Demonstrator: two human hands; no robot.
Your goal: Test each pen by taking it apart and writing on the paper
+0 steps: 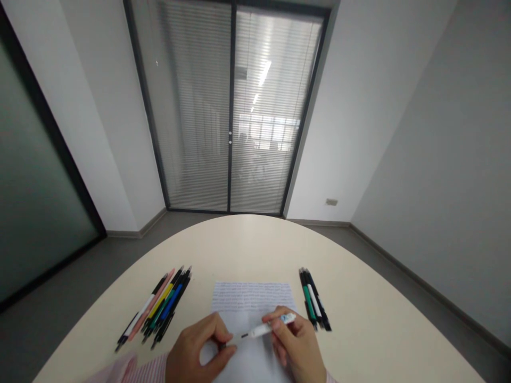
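A white pen (261, 330) with a dark band near its left end is held over the paper. My right hand (297, 343) grips its right part between thumb and fingers. Just left of it, my left hand (203, 348) pinches a small piece, partly clear and dark at its end, close to the pen's tip; whether the two touch is hard to tell. Beneath both hands lies a white sheet (253, 298) with rows of handwriting on its upper part.
Several pens (159, 303) in white, pink, yellow, green and blue lie left of the sheet. On the right are more pens (313, 300), green, white and black. The round table (247, 239) faces a glass door with blinds (199, 133).
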